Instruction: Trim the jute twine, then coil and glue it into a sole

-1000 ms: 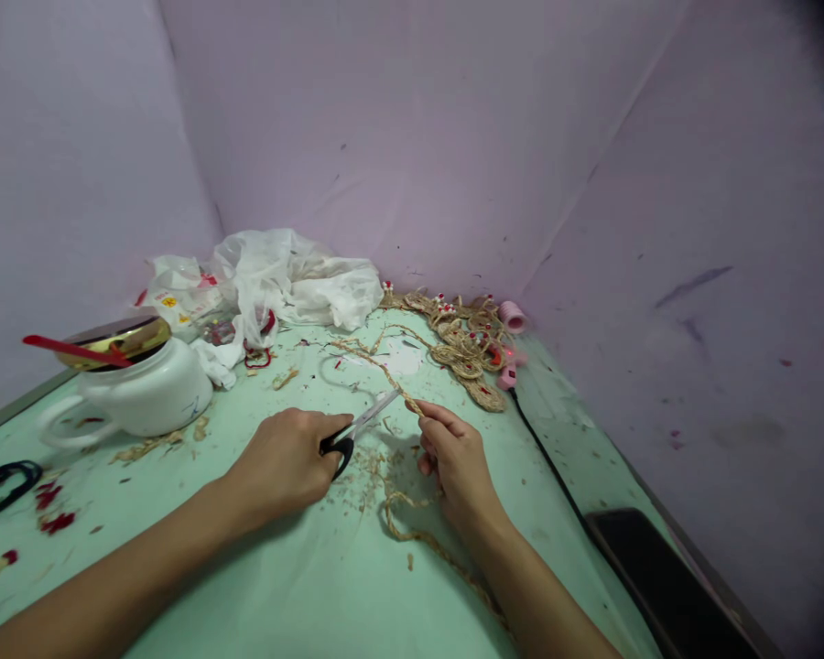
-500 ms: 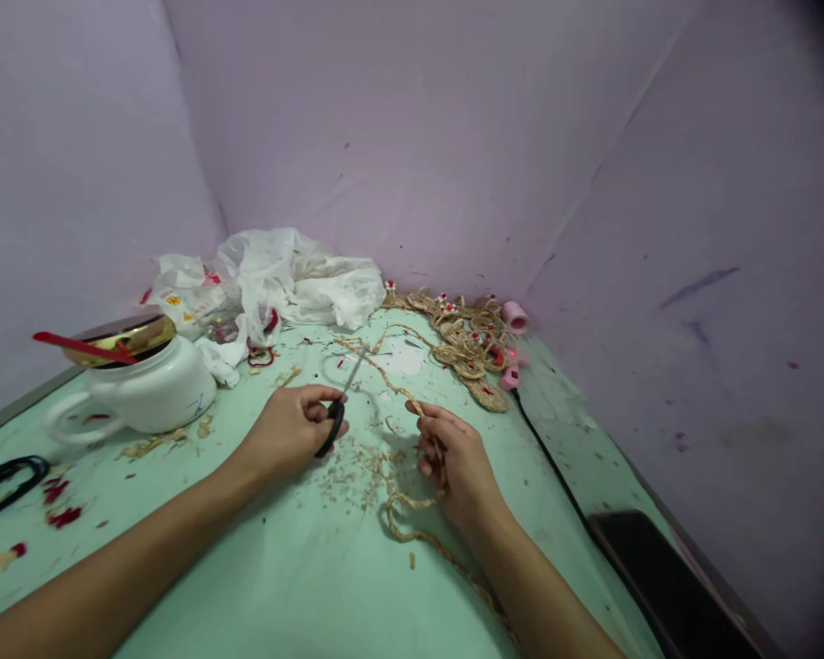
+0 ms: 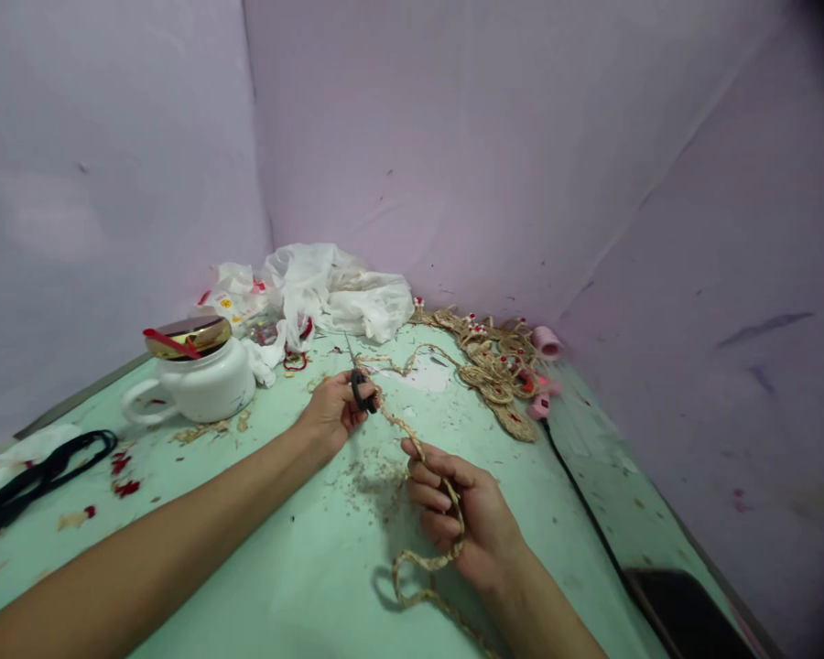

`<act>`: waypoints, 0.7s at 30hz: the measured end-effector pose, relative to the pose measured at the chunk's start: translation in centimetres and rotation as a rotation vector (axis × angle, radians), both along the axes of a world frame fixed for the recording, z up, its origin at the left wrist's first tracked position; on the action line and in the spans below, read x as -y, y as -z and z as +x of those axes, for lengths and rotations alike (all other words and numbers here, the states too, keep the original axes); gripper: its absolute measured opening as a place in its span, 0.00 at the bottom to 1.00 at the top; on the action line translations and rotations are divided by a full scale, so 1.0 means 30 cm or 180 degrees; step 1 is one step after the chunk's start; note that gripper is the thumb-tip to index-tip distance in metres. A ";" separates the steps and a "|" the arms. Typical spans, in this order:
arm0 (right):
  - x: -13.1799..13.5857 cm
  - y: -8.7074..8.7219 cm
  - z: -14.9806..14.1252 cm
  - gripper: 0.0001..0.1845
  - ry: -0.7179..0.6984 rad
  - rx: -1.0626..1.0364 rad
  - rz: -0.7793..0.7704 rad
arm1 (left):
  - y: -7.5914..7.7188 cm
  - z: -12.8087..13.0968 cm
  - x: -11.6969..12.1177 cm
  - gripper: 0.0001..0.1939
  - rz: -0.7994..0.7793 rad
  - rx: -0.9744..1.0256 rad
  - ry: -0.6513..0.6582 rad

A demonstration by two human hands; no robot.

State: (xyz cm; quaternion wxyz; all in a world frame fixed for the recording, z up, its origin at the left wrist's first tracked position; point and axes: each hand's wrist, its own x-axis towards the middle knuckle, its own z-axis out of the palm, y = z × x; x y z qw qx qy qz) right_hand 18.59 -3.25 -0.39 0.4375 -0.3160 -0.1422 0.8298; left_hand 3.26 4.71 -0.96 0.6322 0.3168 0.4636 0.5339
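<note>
My left hand (image 3: 330, 414) is closed around the black handles of a small pair of scissors (image 3: 363, 392), whose thin blade points away from me. Its fingertips meet a braided straw cord (image 3: 402, 427); whether they pinch it I cannot tell. Palm up, my right hand (image 3: 471, 517) has its fingers curled round the same cord, which crosses the fingers. From there the cord drops in a loose loop onto the green tabletop (image 3: 281, 567) and trails towards me. Its far end runs back towards a pile of woven straw pieces (image 3: 494, 380) with red and white bits.
To the left stand a white mug (image 3: 206, 383) with a gold-rimmed lid and a bundle of black cord (image 3: 48, 476). Crumpled white plastic bags (image 3: 343, 288) lie at the back. On the right are a pink device (image 3: 539, 405) with a black cable and a dark phone (image 3: 687, 613). Straw scraps litter the table.
The view has turned left. My left hand has moved forward to the cord, and the scissors now point straight away. My right hand has turned more palm up, still holding the cord.
</note>
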 end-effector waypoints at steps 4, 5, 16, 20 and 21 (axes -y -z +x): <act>-0.009 0.035 -0.005 0.12 0.0157 0.1261 0.0292 | -0.025 -0.029 -0.031 0.20 0.0528 -0.0693 -0.0382; -0.011 0.045 -0.004 0.14 0.0268 0.1697 0.0508 | -0.034 -0.034 -0.035 0.21 0.0639 -0.0856 -0.0410; -0.062 0.068 0.022 0.17 0.1149 0.3769 0.2748 | -0.137 0.017 -0.057 0.16 0.0716 -0.1653 -0.0041; -0.067 0.075 -0.015 0.13 0.0881 0.3315 0.2457 | -0.143 0.032 -0.081 0.15 0.0629 -0.1932 -0.0019; -0.062 0.073 -0.024 0.11 0.0783 0.3152 0.2302 | -0.134 0.038 -0.085 0.16 0.0668 -0.2031 -0.0033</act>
